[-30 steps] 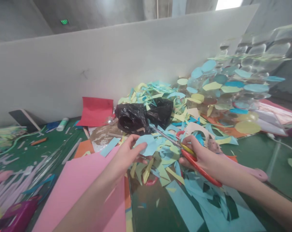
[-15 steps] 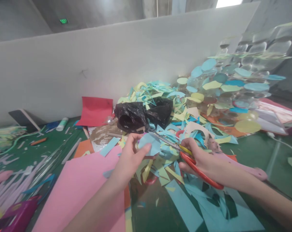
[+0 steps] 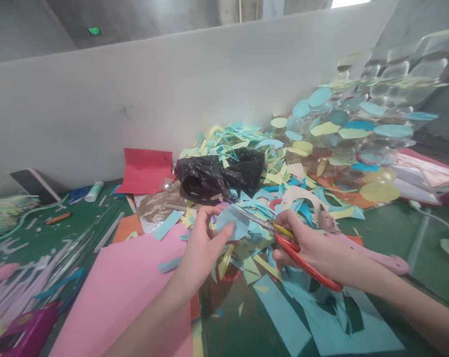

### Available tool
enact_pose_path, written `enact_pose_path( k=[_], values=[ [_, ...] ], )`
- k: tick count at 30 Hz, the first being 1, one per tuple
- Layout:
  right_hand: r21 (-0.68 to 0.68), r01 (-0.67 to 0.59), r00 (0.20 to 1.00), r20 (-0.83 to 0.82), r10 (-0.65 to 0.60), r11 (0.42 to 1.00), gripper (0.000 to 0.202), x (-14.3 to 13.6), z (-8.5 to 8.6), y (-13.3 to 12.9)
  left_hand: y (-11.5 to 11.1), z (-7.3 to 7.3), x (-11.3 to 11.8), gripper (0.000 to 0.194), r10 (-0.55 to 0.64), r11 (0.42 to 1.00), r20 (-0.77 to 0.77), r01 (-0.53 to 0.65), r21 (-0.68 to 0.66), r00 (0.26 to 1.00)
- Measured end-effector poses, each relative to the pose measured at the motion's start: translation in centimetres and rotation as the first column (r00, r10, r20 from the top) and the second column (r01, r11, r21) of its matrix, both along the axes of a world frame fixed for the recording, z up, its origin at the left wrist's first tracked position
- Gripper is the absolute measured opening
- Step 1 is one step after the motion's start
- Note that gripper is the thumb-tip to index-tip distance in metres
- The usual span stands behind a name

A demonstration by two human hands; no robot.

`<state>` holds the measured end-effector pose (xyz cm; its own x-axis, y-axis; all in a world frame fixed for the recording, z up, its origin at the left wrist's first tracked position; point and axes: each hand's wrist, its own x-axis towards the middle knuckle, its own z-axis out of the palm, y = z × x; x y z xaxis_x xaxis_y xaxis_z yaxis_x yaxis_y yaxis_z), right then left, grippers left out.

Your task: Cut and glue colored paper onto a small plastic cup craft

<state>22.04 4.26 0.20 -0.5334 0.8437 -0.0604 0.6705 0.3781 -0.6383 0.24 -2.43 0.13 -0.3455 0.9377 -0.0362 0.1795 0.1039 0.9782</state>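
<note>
Between thumb and fingers, my left hand (image 3: pixel 205 238) pinches a piece of light blue paper (image 3: pixel 233 223). My right hand (image 3: pixel 302 243) is wrapped round the red and yellow handles of a pair of scissors (image 3: pixel 306 267). The metal blades reach left to the top edge of the blue paper; whether they are closed on it I cannot tell. Blue and yellow paper scraps (image 3: pixel 254 263) lie below and around both hands. Under my right wrist is a cut-out light blue sheet (image 3: pixel 369 322).
A pink sheet (image 3: pixel 135 292) lies at left, with a red sheet (image 3: pixel 146 171) behind it. A black plastic bag (image 3: pixel 204 178) sits in front of the scrap heap. Clear plastic balls with paper discs (image 3: pixel 393 131) are piled at right. A purple tool (image 3: pixel 31 327) lies front left.
The blue paper has turned slightly in my left hand and shifted a little to the right. My right hand and the scissors stay almost where they were.
</note>
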Motion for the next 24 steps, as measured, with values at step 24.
enact_pose_path(
  k=[24],
  values=[
    [0.074, -0.023, 0.989, 0.145, 0.012, 0.997, 0.05, 0.7, -2.0, 1.1, 0.2, 0.7, 0.0, 0.037, 0.045, 0.997, 0.229, -0.028, -0.077, 0.972]
  ],
)
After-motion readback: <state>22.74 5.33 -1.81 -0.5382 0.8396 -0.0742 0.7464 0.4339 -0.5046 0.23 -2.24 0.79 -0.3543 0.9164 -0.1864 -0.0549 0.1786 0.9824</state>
